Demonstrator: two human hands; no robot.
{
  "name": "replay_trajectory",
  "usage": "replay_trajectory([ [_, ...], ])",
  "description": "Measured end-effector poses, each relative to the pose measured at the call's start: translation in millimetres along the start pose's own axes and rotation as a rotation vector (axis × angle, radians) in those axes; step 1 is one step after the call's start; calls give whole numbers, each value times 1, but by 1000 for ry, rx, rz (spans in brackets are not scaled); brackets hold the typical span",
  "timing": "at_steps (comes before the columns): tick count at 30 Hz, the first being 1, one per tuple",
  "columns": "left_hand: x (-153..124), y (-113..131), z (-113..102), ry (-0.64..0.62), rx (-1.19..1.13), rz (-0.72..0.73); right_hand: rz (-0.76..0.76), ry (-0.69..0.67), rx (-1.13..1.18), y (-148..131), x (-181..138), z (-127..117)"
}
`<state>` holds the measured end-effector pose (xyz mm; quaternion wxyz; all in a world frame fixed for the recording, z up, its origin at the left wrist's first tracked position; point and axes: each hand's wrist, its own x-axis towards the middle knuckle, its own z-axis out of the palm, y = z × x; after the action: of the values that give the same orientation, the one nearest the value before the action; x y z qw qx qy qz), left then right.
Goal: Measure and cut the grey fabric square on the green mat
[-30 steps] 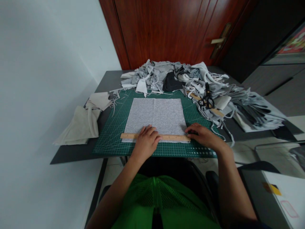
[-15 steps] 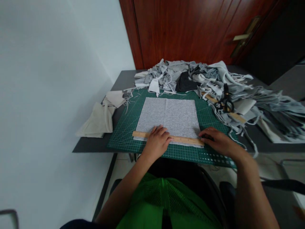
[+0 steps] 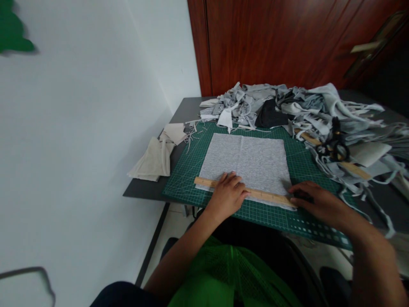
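A wooden ruler (image 3: 264, 195) lies across the near edge of a square of grey fabric (image 3: 252, 155), which has a faint crease down its middle. A narrow margin of the fabric shows on the near side of the ruler. My left hand (image 3: 227, 194) presses the ruler's middle, its fingers close together over the fabric and its thumb on the wood. At the ruler's right end, my right hand (image 3: 315, 200) has its fingers and thumb closed about the tip. The inside of that hand is in dark shadow. Beneath the fabric is a green cutting mat (image 3: 188, 170).
Grey fabric scraps (image 3: 246, 106) are heaped along the table's back and right. Black scissors (image 3: 334, 145) rest there on another wooden strip (image 3: 356, 169). Folded cream cloth (image 3: 153, 160) lies on the left of the table (image 3: 140, 189), near a white wall (image 3: 96, 128).
The camera view has turned left, so everything appears further right. Both hands stay at the ruler, and ruler and fabric keep about the same position on the mat.
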<state>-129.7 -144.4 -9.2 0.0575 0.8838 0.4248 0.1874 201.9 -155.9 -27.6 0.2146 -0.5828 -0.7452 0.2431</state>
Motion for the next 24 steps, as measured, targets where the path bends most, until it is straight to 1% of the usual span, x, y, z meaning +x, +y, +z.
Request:
replay_trajectory([
  [10,-2,-2,4,36,-18,17,103,-23,54,-8,0,-2],
  [24,-2,-4,5,31,-33,14,119,-14,75,-1,0,-2],
])
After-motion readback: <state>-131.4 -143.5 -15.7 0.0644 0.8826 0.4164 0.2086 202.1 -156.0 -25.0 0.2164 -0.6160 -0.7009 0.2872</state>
